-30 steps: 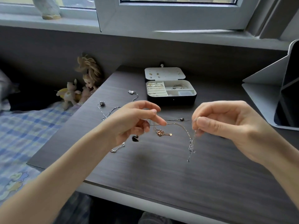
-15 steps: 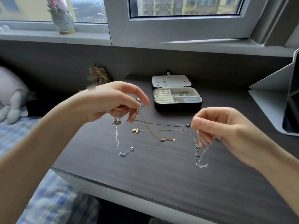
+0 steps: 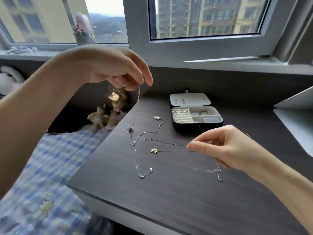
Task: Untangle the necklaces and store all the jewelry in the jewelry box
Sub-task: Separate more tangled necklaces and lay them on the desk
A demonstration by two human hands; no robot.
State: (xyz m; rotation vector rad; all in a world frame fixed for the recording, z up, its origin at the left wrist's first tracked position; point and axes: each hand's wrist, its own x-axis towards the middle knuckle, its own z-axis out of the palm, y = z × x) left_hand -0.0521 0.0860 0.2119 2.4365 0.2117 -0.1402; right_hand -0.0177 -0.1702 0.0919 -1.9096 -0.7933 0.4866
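We look down on a dark wood-grain tabletop pushed against a grey wall under a white-framed window, with tall apartment blocks outside and a wrapped bouquet on the sill. To the left lies a bed in a blue checked sheet, with small dolls at its far end. The jewelry box stands open near the back of the tabletop, with rings in its tray and earrings in the lid. The left grip is raised above the tabletop's back left corner, fingers curled down and pinching a fine chain, with a gold pendant dangling beneath them. The right grip hovers low in front of the box, thumb and forefinger pinched on thin chains that run left to a gold leaf pendant. More silver necklaces lie looped on the tabletop between the two hands. A white stand sits at the right edge.
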